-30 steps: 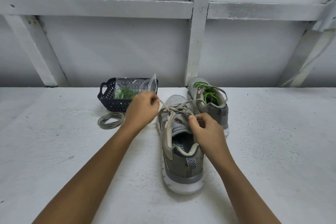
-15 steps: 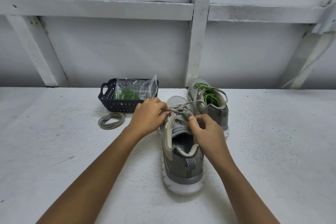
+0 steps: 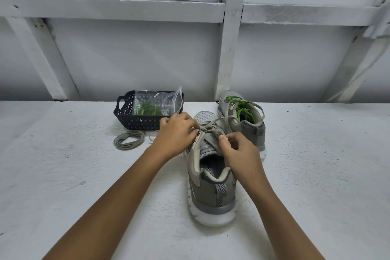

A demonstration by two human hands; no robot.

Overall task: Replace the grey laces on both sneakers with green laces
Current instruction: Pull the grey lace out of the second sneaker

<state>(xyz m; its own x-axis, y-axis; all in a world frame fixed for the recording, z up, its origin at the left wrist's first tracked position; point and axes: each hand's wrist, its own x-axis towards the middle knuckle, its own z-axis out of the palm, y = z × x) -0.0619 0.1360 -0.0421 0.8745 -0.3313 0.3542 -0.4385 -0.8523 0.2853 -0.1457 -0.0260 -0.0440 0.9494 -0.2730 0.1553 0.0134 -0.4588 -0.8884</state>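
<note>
Near sneaker (image 3: 211,192), mid-table, is wearing its grey lace (image 3: 211,126). Left hand (image 3: 175,131) is pinching that lace at the eyelets, fingers curled. Right hand (image 3: 240,154) is gripping the tongue edge. Likely risk: a crossing snagging and dragging the shoe sideways.

Soft, even, cool light; faint shadows; sharp focus; wide-angle bending at edges.

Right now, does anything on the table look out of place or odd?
Nothing spilled or damaged. One coiled grey lace lies loose on the table beside the basket, and the clear bag of green laces juts above its rim.
</note>
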